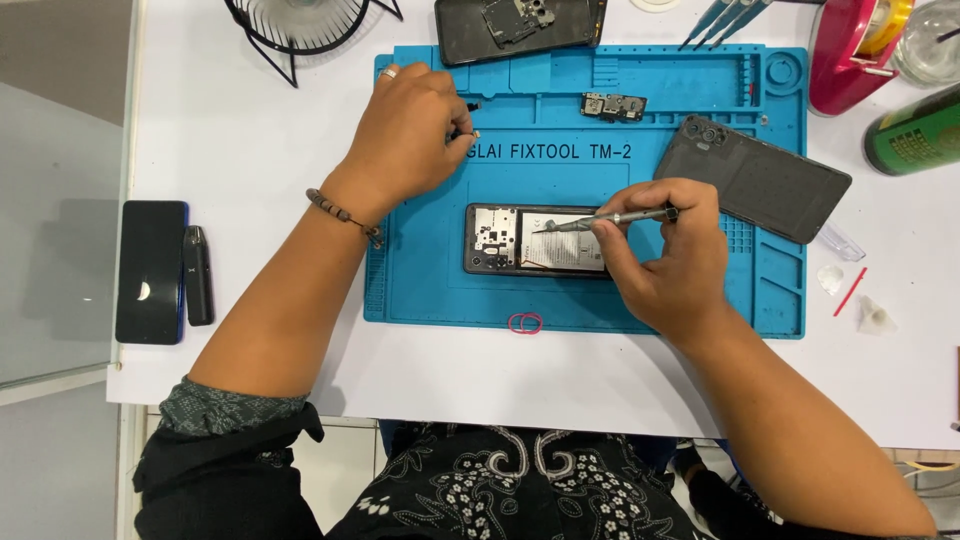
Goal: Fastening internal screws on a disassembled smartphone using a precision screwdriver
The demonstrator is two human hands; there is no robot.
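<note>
Right hand (665,265) over the middle of the blue repair mat (430,290), fingers pinched narrow around a slim grey screwdriver (610,219), held almost flat, tip resting on the opened phone (530,240). Phone lying face down at the mat's centre, back removed, circuit board and pale battery exposed.

Left hand (408,125) up near the mat's far left corner, ring on one finger, bead bracelet at the wrist, fingers curled tight on something tiny and dark; cannot tell exactly what. Well apart from the phone.

Dark back cover (760,180) tilted across the mat's right edge, camera cut-outs toward the far side. Small board part (612,104) sitting in the mat's far trays. Red rubber band (525,322) on the mat's near edge.

Off the mat, along the surface's left edge: a black phone (150,270) lying flat, a slim dark pen-shaped device (198,275) just beside it. At the far edge: a small wire-guard fan (298,25) and a second opened handset (520,28). Far right corner: a red holder (845,55) and a green can (915,130).
</note>
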